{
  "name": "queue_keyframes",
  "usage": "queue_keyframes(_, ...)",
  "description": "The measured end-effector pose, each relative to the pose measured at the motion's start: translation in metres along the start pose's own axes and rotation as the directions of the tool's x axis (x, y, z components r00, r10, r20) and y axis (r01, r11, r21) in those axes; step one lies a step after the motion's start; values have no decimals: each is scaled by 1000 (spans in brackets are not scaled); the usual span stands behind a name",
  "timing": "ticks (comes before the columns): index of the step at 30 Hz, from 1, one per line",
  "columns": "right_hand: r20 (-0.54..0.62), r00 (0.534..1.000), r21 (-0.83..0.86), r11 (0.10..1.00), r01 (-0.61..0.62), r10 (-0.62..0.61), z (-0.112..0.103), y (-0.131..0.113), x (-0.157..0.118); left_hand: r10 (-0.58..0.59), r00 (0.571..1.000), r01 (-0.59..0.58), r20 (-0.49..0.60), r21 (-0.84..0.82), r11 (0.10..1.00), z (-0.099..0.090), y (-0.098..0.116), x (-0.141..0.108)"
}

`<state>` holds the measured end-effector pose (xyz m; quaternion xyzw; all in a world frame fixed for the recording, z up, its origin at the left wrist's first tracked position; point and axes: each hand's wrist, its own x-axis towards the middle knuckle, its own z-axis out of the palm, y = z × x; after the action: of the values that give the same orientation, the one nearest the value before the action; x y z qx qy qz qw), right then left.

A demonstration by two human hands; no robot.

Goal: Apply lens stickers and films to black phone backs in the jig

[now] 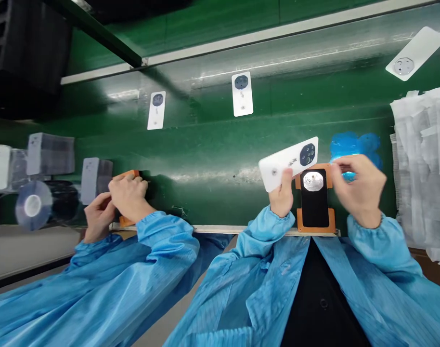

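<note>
My left hand (282,195) grips a white phone back cover (285,165) by its lower edge. The cover is tilted, its dark round camera area at the right end. Just right of it, an orange fixture (316,230) at the table edge holds a black plate (314,207) with a silver disc (313,181) near its top. My right hand (360,188) is beside the fixture's upper right corner, thumb and fingertips pinched together. Whatever they hold, if anything, is too small to make out. Partly behind that hand lies a pile of blue film pieces (355,144).
White phone back covers (242,103) lie apart on the green table (205,149). Stacked whitish strips (422,173) stand at right. At left, a co-worker's hands (128,195) work over another orange fixture (125,220), near tape rolls (32,205) and stacked covers (50,154). A black post (97,33) stands behind.
</note>
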<state>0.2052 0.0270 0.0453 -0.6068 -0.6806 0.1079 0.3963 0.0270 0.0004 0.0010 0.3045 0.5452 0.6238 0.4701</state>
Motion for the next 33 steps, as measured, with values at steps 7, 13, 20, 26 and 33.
queue_keyframes(7,-37,993,-53,992,111,-113,33,-33,-13,327,884,-404,335,193,894,11,-6,-22)
queue_keyframes(13,-18,999,-71,997,29,-31,32,-21,-6,158,959,-191,236,124,974,14,-4,-21)
queue_keyframes(20,85,881,-395,827,-400,466,-9,86,21,-196,979,202,61,-132,970,-12,16,13)
queue_keyframes(26,95,936,-336,896,-290,338,-51,88,1,297,747,-550,595,301,779,-36,40,-7)
queue_keyframes(33,434,851,75,953,294,-297,-52,22,-46,304,287,-958,908,272,93,-34,27,-20)
